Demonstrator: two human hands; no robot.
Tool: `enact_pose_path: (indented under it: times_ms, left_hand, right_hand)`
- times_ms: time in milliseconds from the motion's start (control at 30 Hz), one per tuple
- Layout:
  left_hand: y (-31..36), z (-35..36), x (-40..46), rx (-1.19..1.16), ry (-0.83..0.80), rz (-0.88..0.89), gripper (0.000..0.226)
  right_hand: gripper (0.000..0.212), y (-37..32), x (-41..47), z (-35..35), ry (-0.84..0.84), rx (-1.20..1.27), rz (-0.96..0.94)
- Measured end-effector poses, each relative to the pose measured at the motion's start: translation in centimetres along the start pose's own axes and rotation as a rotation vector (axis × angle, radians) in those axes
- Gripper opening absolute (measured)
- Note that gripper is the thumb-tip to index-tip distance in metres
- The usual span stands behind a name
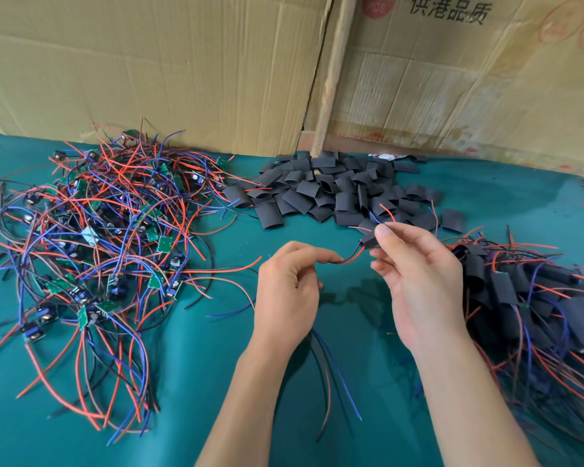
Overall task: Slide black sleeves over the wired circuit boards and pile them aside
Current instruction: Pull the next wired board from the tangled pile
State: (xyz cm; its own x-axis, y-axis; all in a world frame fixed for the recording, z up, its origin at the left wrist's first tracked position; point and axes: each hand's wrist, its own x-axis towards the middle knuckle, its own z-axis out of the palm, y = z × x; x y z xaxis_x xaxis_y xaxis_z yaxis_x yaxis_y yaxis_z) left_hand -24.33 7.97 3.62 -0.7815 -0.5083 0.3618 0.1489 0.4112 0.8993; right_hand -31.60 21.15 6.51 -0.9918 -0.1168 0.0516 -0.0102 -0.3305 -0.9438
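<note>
A sleeve (369, 238) is being pinched in the right hand (418, 284) above the cloth (351, 332), between the piles, while its red and black wires (351, 258) are being pinched by the left hand (289, 291), so a slipped pinch could probably let the board be pulled back out.

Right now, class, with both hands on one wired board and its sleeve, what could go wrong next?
1. The left hand pinches the red wire while the right hand holds the sleeve: pulling hard might strain the wire at the board.
2. Loose wire ends trail toward the bare-board tangle and could snag.
3. The finished pile lies close; dropped work might tangle there.
</note>
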Motion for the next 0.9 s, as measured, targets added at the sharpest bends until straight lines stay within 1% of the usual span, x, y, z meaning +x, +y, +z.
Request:
enact_pose_path:
  times_ms: [67, 133, 267, 433, 633, 733, 900]
  left_hand:
    - [0.2, 0.0, -0.1, 0.014, 0.013, 0.005, 0.043]
    - [0.5, 0.1, -0.2, 0.004, 0.019, 0.0, 0.026]
    - [0.5, 0.0, -0.1, 0.04, 0.007, 0.044, 0.004]
    - [0.1, 0.1, 0.1, 0.083, 0.019, 0.093, 0.009]
    - [-0.3, 0.2, 0.1, 0.119, -0.024, 0.127, 0.012]
    - [-0.5, 0.2, 0.2, 0.124, -0.029, 0.122, 0.012]
    - [-0.4, 0.1, 0.1, 0.125, -0.01, 0.119, 0.009]
  right_hand:
    - [0.018, 0.1, 0.0, 0.1, -0.002, -0.008, 0.01]
    - [0.012, 0.4, -0.1, 0.2, -0.008, -0.031, 0.013]
    - [0.008, 0.6, -0.1, 0.3, -0.023, -0.079, 0.001]
    - [0.008, 0.6, -0.1, 0.3, -0.017, -0.062, -0.002]
    - [0.009, 0.3, 0.0, 0.3, 0.03, 0.046, 0.072]
    - [0.009, 0.1, -0.1, 0.2, -0.027, -0.008, 0.066]
    - [0.016, 0.0, -0.4, 0.4, -0.142, -0.097, 0.093]
